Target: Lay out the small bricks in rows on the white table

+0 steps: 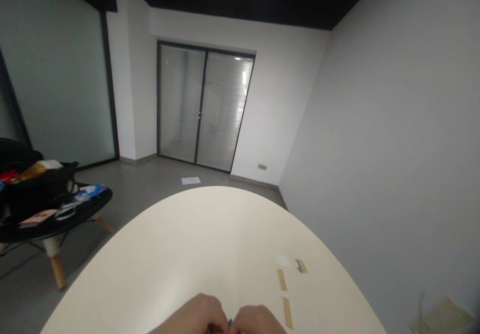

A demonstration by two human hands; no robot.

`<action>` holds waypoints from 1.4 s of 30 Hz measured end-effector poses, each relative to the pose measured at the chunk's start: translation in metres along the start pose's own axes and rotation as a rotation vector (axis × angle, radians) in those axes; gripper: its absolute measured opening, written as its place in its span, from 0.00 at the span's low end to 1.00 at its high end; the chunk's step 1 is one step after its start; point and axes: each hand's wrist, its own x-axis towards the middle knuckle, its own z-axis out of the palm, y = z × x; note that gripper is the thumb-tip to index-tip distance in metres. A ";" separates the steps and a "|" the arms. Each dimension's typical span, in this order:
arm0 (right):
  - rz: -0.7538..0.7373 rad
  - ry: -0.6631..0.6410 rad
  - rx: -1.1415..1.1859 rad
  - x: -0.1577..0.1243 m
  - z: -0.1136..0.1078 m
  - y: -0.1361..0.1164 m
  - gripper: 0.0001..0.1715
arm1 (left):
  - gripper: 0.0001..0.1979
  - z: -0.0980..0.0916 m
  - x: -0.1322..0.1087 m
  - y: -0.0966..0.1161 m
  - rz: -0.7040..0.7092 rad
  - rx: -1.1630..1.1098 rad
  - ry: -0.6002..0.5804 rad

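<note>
Head view: our left hand [193,317] and right hand [257,322] meet, both closed around a small dark object [229,323] whose long axis we cannot make out. Tan tape strips [282,279] lie to the right on the white table [180,254], nearer our right hand.

Cream tabletop [180,254], seemingly tan paper strips [282,279].

Left hand [197,316], right hand [257,321] nearly touching at near edge of white oval tabletop [202,244] — narrow gap between. Forward and left passable over tabletop. Right path crossed by flat tan tape strips [282,279], white paper scrap [283,261], small tag [300,266] — grey wall [375,124] past right edge. Black round table [56,231] well off left.
</note>
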 end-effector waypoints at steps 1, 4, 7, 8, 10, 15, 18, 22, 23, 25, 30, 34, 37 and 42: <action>-0.047 0.014 0.028 0.000 -0.003 0.001 0.05 | 0.11 -0.001 0.000 0.002 -0.019 0.009 0.017; -0.108 0.119 0.098 -0.003 -0.009 0.002 0.05 | 0.11 0.000 -0.002 0.009 -0.064 0.019 0.067; -0.122 0.174 0.180 -0.005 -0.010 0.001 0.09 | 0.10 0.003 -0.005 0.010 -0.116 0.009 0.162; -0.123 0.175 0.218 -0.006 -0.011 0.000 0.10 | 0.09 0.004 -0.005 0.009 -0.127 0.004 0.191; -0.128 0.170 0.298 -0.007 -0.012 -0.002 0.13 | 0.08 0.006 -0.003 0.002 -0.130 -0.010 0.221; -0.190 0.161 0.432 -0.009 -0.014 -0.007 0.25 | 0.09 0.010 0.004 -0.016 -0.136 -0.089 0.216; -0.219 0.189 0.411 -0.007 -0.011 -0.006 0.31 | 0.09 0.012 0.006 -0.019 -0.145 -0.138 0.225; -0.221 0.240 0.298 -0.003 -0.007 -0.003 0.29 | 0.09 0.014 0.009 -0.018 -0.156 -0.128 0.270; -0.214 0.248 0.262 -0.003 -0.006 -0.003 0.26 | 0.09 0.014 0.010 -0.018 -0.158 -0.119 0.276; -0.210 0.263 0.181 -0.002 -0.005 -0.003 0.19 | 0.09 0.014 0.011 -0.018 -0.158 -0.102 0.286; -0.244 0.342 -0.022 -0.002 0.001 0.001 0.16 | 0.10 0.015 0.009 -0.016 -0.130 -0.090 0.313; -0.227 0.592 -0.010 0.000 0.003 0.012 0.19 | 0.10 0.012 0.009 -0.014 -0.080 -0.039 0.310; -0.099 0.761 0.067 -0.002 -0.011 0.022 0.19 | 0.10 0.010 0.010 -0.016 -0.095 -0.036 0.332; 0.168 0.917 0.049 -0.016 -0.057 0.045 0.11 | 0.10 0.009 0.010 -0.022 -0.119 -0.033 0.375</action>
